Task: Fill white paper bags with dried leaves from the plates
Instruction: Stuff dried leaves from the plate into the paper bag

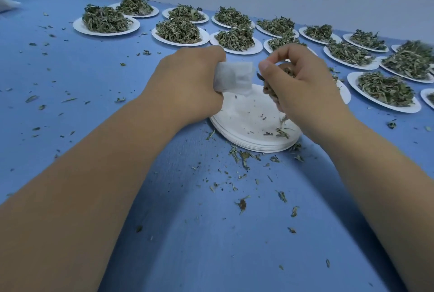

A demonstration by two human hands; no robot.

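Two hands meet just above a stack of empty white plates (pixel 243 113), which sits on a blue table (pixel 94 75). The left hand (pixel 187 84) hovers over the stack's left side, its fingers curled round a white paper bag (pixel 234 78); the bag's crumpled mouth faces the other hand. The right hand (pixel 305 87) is over the stack's right side, fingers and thumb bunched around a clump of dried leaves (pixel 270 91) held just beside the bag's mouth. A few leaf bits lie on the top plate of the stack. Beyond the stack, two rows of plates heaped with leaves (pixel 105 19) run from left to right. More loose leaf crumbs (pixel 242 203) are scattered on the table in front of the stack and to its left.
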